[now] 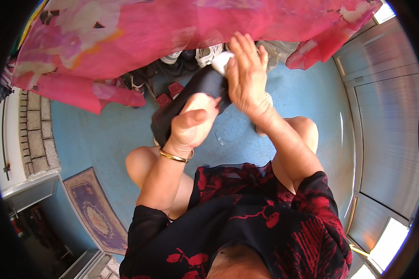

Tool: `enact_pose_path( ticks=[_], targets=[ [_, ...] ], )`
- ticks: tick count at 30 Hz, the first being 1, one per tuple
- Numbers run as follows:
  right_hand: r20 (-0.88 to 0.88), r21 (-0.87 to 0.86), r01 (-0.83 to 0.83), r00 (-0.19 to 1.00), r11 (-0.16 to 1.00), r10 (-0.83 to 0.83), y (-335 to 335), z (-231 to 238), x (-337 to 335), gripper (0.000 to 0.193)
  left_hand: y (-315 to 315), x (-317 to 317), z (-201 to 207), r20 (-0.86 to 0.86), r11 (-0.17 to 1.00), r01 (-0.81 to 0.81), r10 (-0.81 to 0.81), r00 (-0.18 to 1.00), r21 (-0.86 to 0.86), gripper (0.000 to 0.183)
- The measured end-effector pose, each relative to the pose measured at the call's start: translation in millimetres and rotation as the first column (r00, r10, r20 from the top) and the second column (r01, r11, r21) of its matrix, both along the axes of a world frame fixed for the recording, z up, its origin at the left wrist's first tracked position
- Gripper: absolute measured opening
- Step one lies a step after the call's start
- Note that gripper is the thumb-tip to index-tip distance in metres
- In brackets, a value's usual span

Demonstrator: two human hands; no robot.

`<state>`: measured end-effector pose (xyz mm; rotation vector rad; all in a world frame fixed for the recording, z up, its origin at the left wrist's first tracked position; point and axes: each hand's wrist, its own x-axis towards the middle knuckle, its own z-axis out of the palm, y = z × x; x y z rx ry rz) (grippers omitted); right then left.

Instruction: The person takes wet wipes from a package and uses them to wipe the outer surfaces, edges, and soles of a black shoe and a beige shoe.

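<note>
Cloth first: pink floral cloth (pixel 172 32) hangs right above the black shoe (pixel 191 95), its lower edge just behind my fingers. Risk: if I lift the shoe any higher, the toe end snags the fabric and I lose sight of what I'm wiping.

Blue floor (pixel 102 135) is well below the shoe, other shoes (pixel 181 63) lined up beyond it. A drop would land among them.

Shoe sits over my knees, tilted, heel end low to my left. My left hand (pixel 191 125) is closed around the heel end, thumb on top. That's a one-hand clamp; if the rubbing pushes sideways, it can twist out.

My right hand (pixel 246 74) presses a white rag (pixel 221 60) against the upper end, fingers flat and curled over it. The rag is small and mostly hidden; I can't tell how firmly it's pinched, so it could slip free.
</note>
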<state>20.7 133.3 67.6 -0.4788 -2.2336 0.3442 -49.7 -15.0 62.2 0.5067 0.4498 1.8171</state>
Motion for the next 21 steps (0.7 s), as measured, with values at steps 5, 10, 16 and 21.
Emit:
enact_pose_path(
  ticks=[5, 10, 16, 21],
  targets=[
    [0.02, 0.098, -0.216, 0.976, 0.971, 0.215, -37, -4, 7, 0.052, 0, 1, 7, -0.051, 0.982, -0.133, 0.127, 0.991, -0.132, 0.056],
    [-0.064, -0.129, -0.005, 0.998, 0.992, -0.003, 1, 1, 1, 0.035, -4, -2, -6, -0.235, 0.983, -0.085, 0.046, 0.971, -0.161, 0.055],
    [-0.035, 0.095, -0.244, 0.968, 0.965, 0.249, -20, 4, 9, 0.048, 4, 13, 14, -0.291, 0.953, -0.213, 0.145, 0.946, -0.217, 0.071],
    [-0.181, -0.231, -0.074, 0.983, 0.97, 0.032, -11, 9, 7, 0.026, 5, 10, 24, -0.342, 0.981, -0.142, 0.089, 0.935, -0.133, 0.081]
  ],
)
